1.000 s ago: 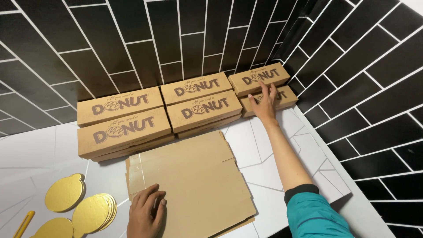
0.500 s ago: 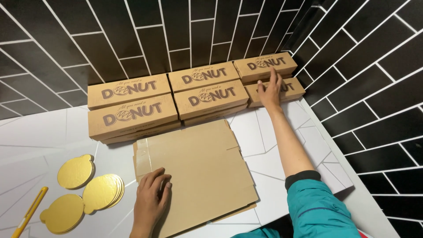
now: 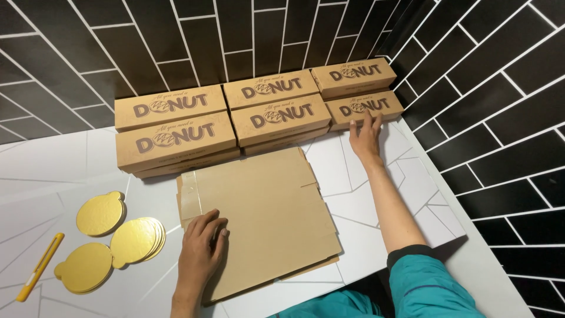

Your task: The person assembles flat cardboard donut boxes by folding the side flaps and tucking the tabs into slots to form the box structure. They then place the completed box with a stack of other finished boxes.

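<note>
The left hand lies flat, fingers spread and gripping nothing, on the near left part of a stack of flattened cardboard sheets in the middle of the white table; the right hand reaches far forward, fingers open and extended, their tips touching the front of the lower right box, which sits under another box in the tiled corner; further brown printed boxes stand in stacked pairs along the black tiled wall; left of the cardboard lie gold round cake boards, some overlapping, and a yellow utility knife near the table's left edge
</note>
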